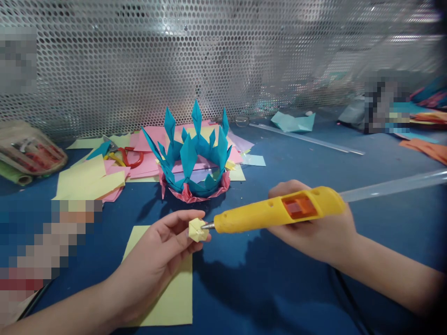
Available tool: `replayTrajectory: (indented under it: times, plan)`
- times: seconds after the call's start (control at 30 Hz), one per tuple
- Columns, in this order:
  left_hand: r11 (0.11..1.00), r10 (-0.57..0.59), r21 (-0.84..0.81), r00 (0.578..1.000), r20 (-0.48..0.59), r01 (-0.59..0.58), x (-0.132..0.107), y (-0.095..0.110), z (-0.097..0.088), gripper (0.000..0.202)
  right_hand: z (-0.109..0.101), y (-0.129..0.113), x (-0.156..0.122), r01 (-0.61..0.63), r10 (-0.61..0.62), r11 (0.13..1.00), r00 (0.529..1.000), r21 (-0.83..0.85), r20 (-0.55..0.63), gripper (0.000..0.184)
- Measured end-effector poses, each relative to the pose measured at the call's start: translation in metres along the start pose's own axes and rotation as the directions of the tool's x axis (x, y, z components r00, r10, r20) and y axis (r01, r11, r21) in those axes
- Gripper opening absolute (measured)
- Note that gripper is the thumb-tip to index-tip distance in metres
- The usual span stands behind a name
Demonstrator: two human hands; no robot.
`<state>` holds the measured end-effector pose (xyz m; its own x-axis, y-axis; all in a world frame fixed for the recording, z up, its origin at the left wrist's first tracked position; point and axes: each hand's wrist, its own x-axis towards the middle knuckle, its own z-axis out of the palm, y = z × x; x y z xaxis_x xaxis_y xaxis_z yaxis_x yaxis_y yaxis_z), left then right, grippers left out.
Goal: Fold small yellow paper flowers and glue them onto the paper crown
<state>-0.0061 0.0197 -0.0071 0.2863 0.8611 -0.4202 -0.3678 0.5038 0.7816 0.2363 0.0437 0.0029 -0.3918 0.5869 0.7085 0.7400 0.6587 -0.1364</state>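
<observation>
Here, left hand (pixel 159 253) pinching folded paper piece (pixel 198 230), right hand (pixel 314 232) gripping glue gun (pixel 275 214).

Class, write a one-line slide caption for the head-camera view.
Left hand holds a small folded paper piece at the nozzle of a yellow glue gun gripped by the right hand.

A blue table (pixel 279 298) stood cluttered, a yellow sheet (pixel 171 298) lay at its front, a blue-and-pink paper crown (pixel 193 160) sat mid-table, loose pastel sheets (pixel 89 181), scissors (pixel 130 157) and a clear glue stick (pixel 307 138) lay behind.
</observation>
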Motion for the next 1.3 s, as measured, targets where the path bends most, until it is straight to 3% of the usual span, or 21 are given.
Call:
replayTrajectory:
  times: [0.33,0.83,1.1,1.2,1.3]
  plan:
    - [1.000,0.003,0.003,1.000,-0.023,-0.003,-0.001,0.000,0.000,0.024,-0.004,0.002,0.003,0.006,-0.006,1.000,1.000,0.020,0.028,0.010]
    - [1.000,0.014,0.010,0.999,-0.051,-0.014,0.000,0.000,0.002,0.024,-0.010,0.007,0.002,0.147,-0.148,0.986,0.989,-0.084,0.000,0.014]
    - [0.998,0.064,-0.006,0.997,-0.042,-0.065,0.000,0.001,0.002,0.018,-0.017,0.018,0.003,0.273,-0.286,0.936,0.958,-0.220,-0.026,0.026]
    - [0.998,0.063,-0.006,0.997,-0.038,-0.063,-0.001,0.002,0.001,0.019,-0.019,0.023,0.009,0.177,-0.205,0.903,0.978,-0.390,-0.030,0.020]
    - [0.998,0.056,-0.008,0.998,-0.033,-0.056,-0.002,0.002,0.000,0.021,-0.021,0.033,0.013,-0.036,-0.011,0.823,0.997,-0.567,-0.079,0.035]
